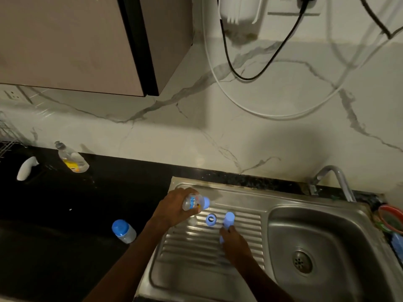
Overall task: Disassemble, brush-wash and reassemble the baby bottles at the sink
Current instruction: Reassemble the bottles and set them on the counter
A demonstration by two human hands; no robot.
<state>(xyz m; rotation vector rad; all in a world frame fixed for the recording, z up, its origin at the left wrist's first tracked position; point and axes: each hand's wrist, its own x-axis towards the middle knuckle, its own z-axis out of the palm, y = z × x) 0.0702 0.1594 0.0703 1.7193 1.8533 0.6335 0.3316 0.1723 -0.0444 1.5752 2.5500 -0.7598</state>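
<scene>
Gleaming as brushed, ribbed stainless steel: sink drainboard. Showing as clear plastic with a glossy printed label: baby bottle. Looking like smooth matt blue plastic: cap. Reflecting as polished veined marble: wall. Shining dark and glossy: countertop.

A single wide-angle camera, worn on the person's head, looks forward and steeply down onto a stainless-steel sink and its ribbed drainboard set in a black countertop. The view faces the marble-patterned wall, taking in a wall cabinet at upper left and a tap at right. Both forearms enter from the bottom edge, the left hand and right hand near the lens. Straight lines bow toward the frame edges. No second view overlaps this one.
</scene>
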